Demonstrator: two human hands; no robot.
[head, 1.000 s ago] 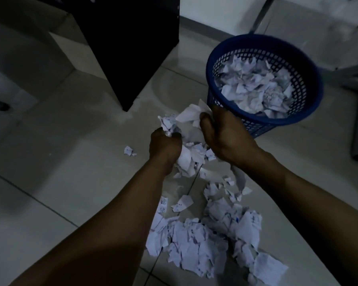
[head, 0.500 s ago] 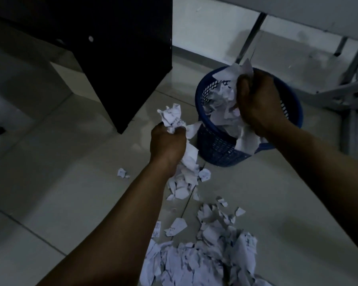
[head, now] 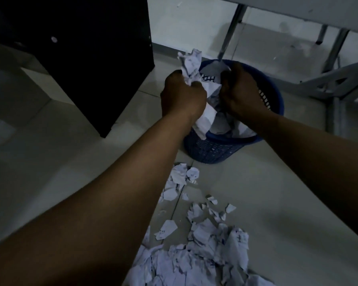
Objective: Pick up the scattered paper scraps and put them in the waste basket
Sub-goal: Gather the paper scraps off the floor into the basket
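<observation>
Pale glossy tile floor (head: 50, 162) is carrying a boxy black cabinet (head: 87, 58) on the left. A round blue plastic mesh basket (head: 213, 151) is sitting beside it, with crumpled white paper inside. Torn, jagged scraps (head: 205, 254) are lying heaped on the floor, short of the basket. Left hand (head: 182, 100) is hovering at the rim, fingers clamping a crinkly wad (head: 190, 62). Right hand (head: 242, 93) is curling over the basket, can't tell if it's gripping anything.

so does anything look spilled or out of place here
Yes: torn scraps lie strewn over the floor, heaped just short of the basket. The left hand grips a crumpled bunch at the basket's left edge, so bits could drop outside.
</observation>
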